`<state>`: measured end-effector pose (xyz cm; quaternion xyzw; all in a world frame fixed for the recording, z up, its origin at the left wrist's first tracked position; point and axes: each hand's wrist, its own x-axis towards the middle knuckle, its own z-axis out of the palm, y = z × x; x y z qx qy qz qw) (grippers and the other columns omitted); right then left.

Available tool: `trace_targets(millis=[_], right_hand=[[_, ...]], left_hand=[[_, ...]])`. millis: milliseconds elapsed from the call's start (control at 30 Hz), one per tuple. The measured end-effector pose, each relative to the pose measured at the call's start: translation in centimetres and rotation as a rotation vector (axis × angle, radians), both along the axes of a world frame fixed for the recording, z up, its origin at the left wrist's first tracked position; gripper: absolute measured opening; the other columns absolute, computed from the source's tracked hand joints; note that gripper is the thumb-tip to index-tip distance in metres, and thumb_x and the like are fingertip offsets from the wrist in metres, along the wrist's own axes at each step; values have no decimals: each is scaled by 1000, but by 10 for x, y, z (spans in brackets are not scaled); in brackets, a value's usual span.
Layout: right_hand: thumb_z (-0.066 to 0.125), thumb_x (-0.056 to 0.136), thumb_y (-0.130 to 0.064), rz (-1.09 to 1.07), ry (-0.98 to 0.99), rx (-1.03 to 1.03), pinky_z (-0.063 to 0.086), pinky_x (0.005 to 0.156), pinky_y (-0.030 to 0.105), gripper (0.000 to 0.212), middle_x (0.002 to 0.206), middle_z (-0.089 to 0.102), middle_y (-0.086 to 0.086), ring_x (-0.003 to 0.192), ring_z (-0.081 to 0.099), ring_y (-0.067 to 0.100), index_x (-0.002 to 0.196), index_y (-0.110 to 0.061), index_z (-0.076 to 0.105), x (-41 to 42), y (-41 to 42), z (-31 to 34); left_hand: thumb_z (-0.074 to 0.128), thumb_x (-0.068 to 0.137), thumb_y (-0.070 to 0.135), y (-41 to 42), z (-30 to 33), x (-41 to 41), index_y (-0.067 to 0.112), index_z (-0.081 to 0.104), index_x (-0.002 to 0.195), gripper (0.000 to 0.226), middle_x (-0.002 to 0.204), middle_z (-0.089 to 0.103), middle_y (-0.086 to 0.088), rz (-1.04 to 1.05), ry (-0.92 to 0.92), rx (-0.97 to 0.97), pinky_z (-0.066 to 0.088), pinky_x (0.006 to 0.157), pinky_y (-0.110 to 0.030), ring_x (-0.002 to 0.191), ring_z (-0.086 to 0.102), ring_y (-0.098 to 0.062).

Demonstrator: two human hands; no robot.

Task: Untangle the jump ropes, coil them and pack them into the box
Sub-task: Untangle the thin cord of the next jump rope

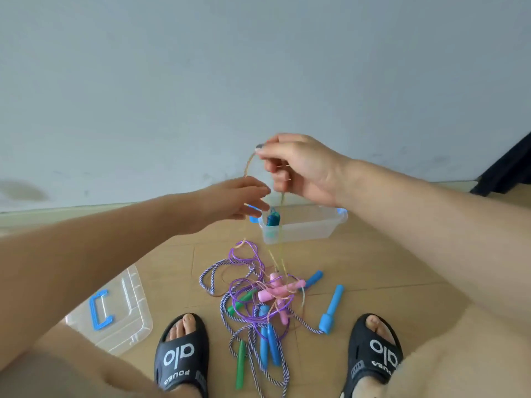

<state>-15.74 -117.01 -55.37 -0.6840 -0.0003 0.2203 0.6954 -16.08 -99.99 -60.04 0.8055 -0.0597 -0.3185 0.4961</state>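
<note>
The task looks barely begun. Most of the ropes [253, 294] lie in one knot on the floor [359, 268] between the person's slippers [181, 354], near its lower edge in the view: purple cord, striped cord, and pink, blue and green handles crossing one another. The box [304, 225] stands further out, near the wall; something blue-green [273, 219] shows at its left end, perhaps a handle or a coiled rope already packed, though it could hang in front instead. The lid [115, 314] lies apart, towards the left edge of the floor.

The right hand [301, 168] is raised above the box, its fingers pinched on a thin yellowish rope [250, 165] that loops over and drops down into the knot. The left hand [238, 199] reaches to that loop with fingers loosely apart; whether they touch it I cannot tell, for the hand is blurred. Untangling, coiling and nearly all packing are left.

The thin rope's course through the knot is hard to follow, and the rope count is unclear.
</note>
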Motion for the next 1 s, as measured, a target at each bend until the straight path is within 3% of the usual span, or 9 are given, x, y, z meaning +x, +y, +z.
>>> trace_targets(millis=[233,333,433,500,567,633,733,833,1000], right_hand=[[59,97,-17,-187,53,459,57,72,31,15,79,64,8,64,60,17,84,-9,62,-21,0,33],[55,98,-15,-299,30,387,48,52,22,16,77,63,6,53,51,12,83,-11,59,-16,-8,34],[49,99,-7,-511,21,361,30,40,18,18,70,57,6,42,36,7,82,-11,52,-2,-28,28],[46,95,2,-599,18,216,37,42,21,20,67,53,10,41,39,10,79,-9,51,8,-47,19],[48,87,6,-535,-51,-284,54,61,37,13,77,54,17,55,54,21,83,-4,55,12,-63,3],[53,88,-7,-380,-133,-774,52,91,41,33,114,56,17,97,62,30,121,-6,54,11,-66,-7],[50,95,-18,-179,-384,-635,43,88,25,42,129,61,2,120,56,22,138,-19,50,-6,-32,5],[42,103,-31,72,-428,-515,43,87,24,32,104,69,0,103,60,18,118,-13,63,-28,8,4],[32,101,-55,127,-501,-787,44,65,35,60,72,58,5,66,55,20,90,-1,56,-25,6,-10]], left_hand=[[47,103,25,-10,33,-42,6,65,104,27,107,75,-5,-30,-123,-92,45,106,-36,111,66,-18],[48,102,30,-9,33,-49,12,58,86,26,84,75,-10,15,-205,-44,51,100,-44,95,70,-27],[50,98,40,5,32,-46,19,53,78,30,71,73,0,-123,-351,286,49,71,-34,68,57,-12],[50,98,41,12,30,-42,19,52,74,33,63,68,1,-143,-402,404,44,61,-31,58,53,-11],[49,99,41,12,31,-39,14,49,72,38,57,57,4,-98,-430,402,42,58,-29,53,52,-14],[47,100,41,7,32,-36,8,43,74,42,61,45,1,-75,-473,365,38,57,-29,54,41,-15],[46,101,40,-5,35,-34,10,41,74,42,64,38,4,-142,-572,344,33,57,-30,55,31,-11],[46,101,34,-16,35,-33,9,53,80,34,65,46,1,-186,-619,338,34,58,-30,58,36,-11],[48,100,34,-14,35,-26,39,62,64,39,56,52,14,-185,-519,307,41,53,-22,47,46,-1]])
